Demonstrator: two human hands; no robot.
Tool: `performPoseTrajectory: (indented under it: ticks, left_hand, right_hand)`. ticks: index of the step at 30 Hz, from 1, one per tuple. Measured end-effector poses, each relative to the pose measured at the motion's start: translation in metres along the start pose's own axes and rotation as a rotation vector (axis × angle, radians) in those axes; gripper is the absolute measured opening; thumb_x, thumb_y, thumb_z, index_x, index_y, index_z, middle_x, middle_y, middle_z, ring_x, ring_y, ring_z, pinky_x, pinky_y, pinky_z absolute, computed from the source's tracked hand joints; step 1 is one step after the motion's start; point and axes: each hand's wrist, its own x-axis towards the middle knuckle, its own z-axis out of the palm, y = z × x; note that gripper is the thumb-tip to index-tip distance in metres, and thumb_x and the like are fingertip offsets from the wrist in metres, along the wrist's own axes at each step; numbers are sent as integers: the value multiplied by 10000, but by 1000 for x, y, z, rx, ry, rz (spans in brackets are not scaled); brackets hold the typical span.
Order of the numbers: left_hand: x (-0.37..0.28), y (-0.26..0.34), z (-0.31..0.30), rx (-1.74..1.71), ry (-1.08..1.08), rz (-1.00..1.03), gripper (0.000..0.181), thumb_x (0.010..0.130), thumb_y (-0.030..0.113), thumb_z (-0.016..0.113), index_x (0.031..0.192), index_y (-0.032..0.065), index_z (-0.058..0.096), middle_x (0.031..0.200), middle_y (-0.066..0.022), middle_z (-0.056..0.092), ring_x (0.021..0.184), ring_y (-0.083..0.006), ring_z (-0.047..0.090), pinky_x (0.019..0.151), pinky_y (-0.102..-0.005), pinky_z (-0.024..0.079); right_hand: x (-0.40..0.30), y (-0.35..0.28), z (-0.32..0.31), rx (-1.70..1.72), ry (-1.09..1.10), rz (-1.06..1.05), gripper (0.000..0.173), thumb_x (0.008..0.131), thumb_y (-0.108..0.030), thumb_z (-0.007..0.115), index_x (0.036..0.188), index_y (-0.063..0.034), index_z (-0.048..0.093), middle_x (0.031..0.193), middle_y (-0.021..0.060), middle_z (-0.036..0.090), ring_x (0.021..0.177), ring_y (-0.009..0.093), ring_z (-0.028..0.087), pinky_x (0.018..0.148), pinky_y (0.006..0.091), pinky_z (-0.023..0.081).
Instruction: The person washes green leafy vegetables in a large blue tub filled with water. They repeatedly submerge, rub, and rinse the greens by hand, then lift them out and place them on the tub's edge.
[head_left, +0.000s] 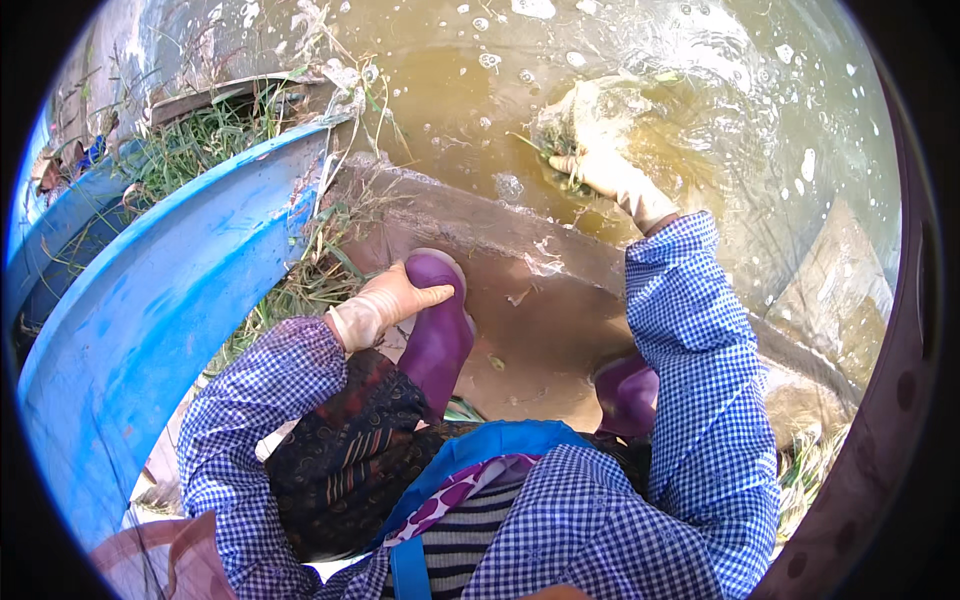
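Note:
My right hand (607, 176), in a pale thin glove, reaches into murky brown water (450, 97). It grips a wet clump of grass (559, 139) at the surface; glare and ripples blur the fingers and the far side of the clump. My left hand (386, 300), gloved too, is in front of my purple rubber boot (439, 337). Its thumb stretches across the boot, and no object shows in the hand; its other fingers are mostly out of sight. My second purple boot (628, 394) stands partly behind my right sleeve (690, 322).
A wet, submerged-looking ledge (487, 217) borders the deeper water. To the left curves a blue plastic tub wall (172, 277), with cut grass (202, 142) behind it and more grass (322, 262) along its near side. A pale angular slab (832, 292) lies at the right.

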Motion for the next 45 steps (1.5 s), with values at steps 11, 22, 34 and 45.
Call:
performPoseTrajectory:
  ticks: [11,22,34,45]
  left_hand:
    - [-38,9,18,-605,187,157,616,701,284,855,1162,-27,591,1012,-90,673,906,-186,637,860,-308,515]
    - [-15,-25,32,-918,90,100,583,684,107,866,1168,-28,571,1027,-57,659,902,-147,632,836,-290,522]
    - [-24,-22,27,-856,94,130,507,725,121,831,1155,9,586,1023,-38,650,906,-125,610,830,-272,510]
    - [-27,-11,30,-815,161,80,528,722,144,845,1154,-13,584,999,-54,663,897,-137,616,837,-294,516]
  right_hand:
    - [-30,-135,169,946,-838,371,582,909,-617,517,1163,-100,599,1108,106,641,954,230,591,863,404,483]
    - [-111,-80,177,1077,-463,477,275,971,-308,584,973,-36,625,829,1,620,791,112,526,737,312,457]
    - [-75,-83,178,748,-725,431,313,953,-330,610,1077,-48,665,944,13,675,840,105,565,773,315,485]
    - [-35,-102,177,219,-787,255,419,921,-410,563,1152,-74,661,1132,158,677,1046,316,629,908,380,494]
